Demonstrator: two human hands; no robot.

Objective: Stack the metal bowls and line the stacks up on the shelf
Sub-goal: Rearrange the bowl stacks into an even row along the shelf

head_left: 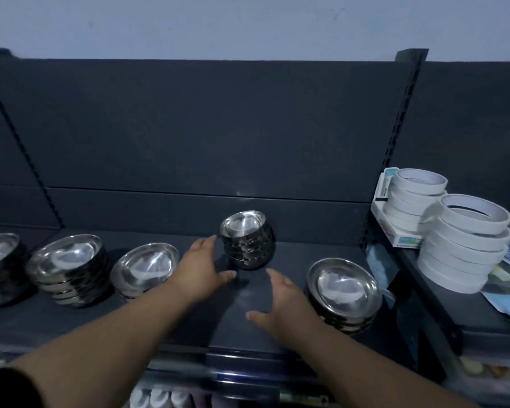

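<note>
Two bare hands reach for a small stack of metal bowls [246, 240] on a dark shelf [306, 251]

Head view: the small stack sits far back near the rear panel and appears to lean. Three wider stacks [68, 260] line up to its left, and another wide stack [345, 293] stands nearer the front on the right. The left hand [202, 260] is spread wide just beside the small stack, the right hand [280, 298] spread wide in front of it; both hold nothing. The bowls look stiff, smooth, probably slippery and fairly light, so cupping the lowest bowl from both sides should keep the pile from sliding apart
</note>
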